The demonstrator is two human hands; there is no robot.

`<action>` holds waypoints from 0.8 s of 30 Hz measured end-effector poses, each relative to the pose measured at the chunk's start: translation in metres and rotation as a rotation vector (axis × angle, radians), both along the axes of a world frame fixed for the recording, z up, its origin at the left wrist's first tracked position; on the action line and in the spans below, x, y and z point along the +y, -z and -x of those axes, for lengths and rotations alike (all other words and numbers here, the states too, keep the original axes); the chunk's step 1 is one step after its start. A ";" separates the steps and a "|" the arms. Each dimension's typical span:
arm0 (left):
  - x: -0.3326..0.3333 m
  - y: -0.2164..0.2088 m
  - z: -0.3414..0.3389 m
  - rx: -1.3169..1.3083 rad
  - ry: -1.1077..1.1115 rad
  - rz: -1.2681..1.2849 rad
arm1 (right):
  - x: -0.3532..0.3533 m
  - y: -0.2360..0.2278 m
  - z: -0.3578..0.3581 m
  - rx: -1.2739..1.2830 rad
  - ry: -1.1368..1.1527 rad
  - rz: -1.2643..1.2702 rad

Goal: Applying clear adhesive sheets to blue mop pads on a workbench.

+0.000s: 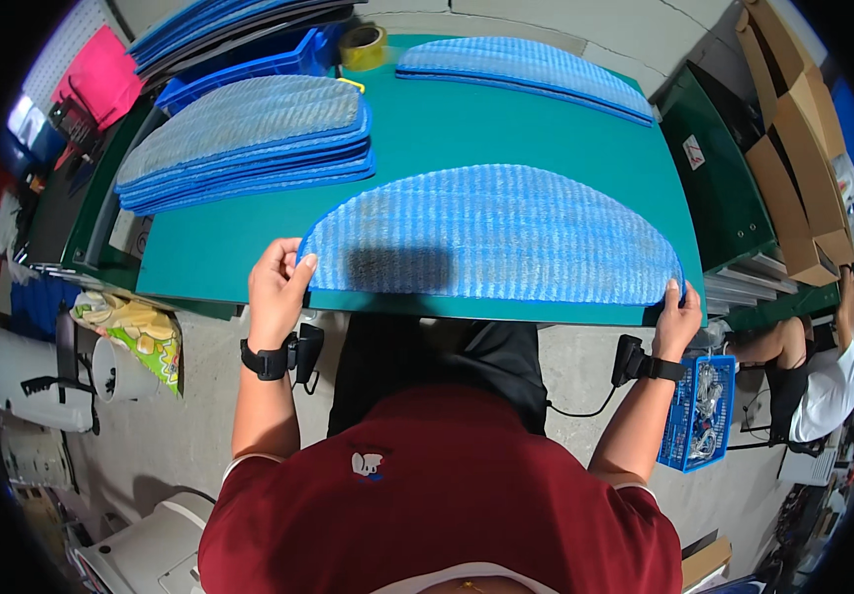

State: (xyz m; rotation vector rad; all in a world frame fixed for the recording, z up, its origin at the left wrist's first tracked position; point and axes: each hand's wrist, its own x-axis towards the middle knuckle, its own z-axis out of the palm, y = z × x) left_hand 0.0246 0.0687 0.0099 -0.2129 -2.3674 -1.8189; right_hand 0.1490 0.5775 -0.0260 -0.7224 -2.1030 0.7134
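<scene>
While arms stretch forward, both hands' fingers point(300, 265) pinch the blue pad point(491, 238).

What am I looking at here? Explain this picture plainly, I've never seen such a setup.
It is one picture from a wide camera on a person's head, looking down, so edges bend. No machine: two bare hands with wrist devices. The left hand and right hand each pinch a corner of a blue half-round pad lying at the near edge of a green table. Further back lie a pad stack, another pad and a tape roll. Cardboard boxes stand right.
</scene>
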 end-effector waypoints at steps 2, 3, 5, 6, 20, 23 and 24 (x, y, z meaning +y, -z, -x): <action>0.002 -0.005 -0.002 0.004 -0.036 0.152 | -0.002 -0.005 0.001 -0.053 0.029 0.025; 0.003 -0.008 -0.002 0.026 -0.053 0.222 | -0.004 -0.006 0.001 -0.039 0.018 0.063; 0.007 -0.014 -0.004 0.055 -0.072 0.316 | -0.005 -0.007 0.002 -0.013 0.025 0.118; 0.008 -0.017 -0.006 0.096 -0.119 0.426 | -0.005 -0.007 0.002 0.013 0.005 0.219; -0.017 0.008 0.000 -0.037 -0.052 0.155 | 0.015 0.010 0.003 -0.090 -0.115 0.038; -0.016 0.003 0.000 -0.007 -0.218 -0.081 | 0.003 0.004 -0.003 -0.155 -0.100 -0.036; -0.014 -0.001 0.000 0.058 -0.287 -0.048 | -0.002 0.000 -0.004 -0.172 -0.060 -0.047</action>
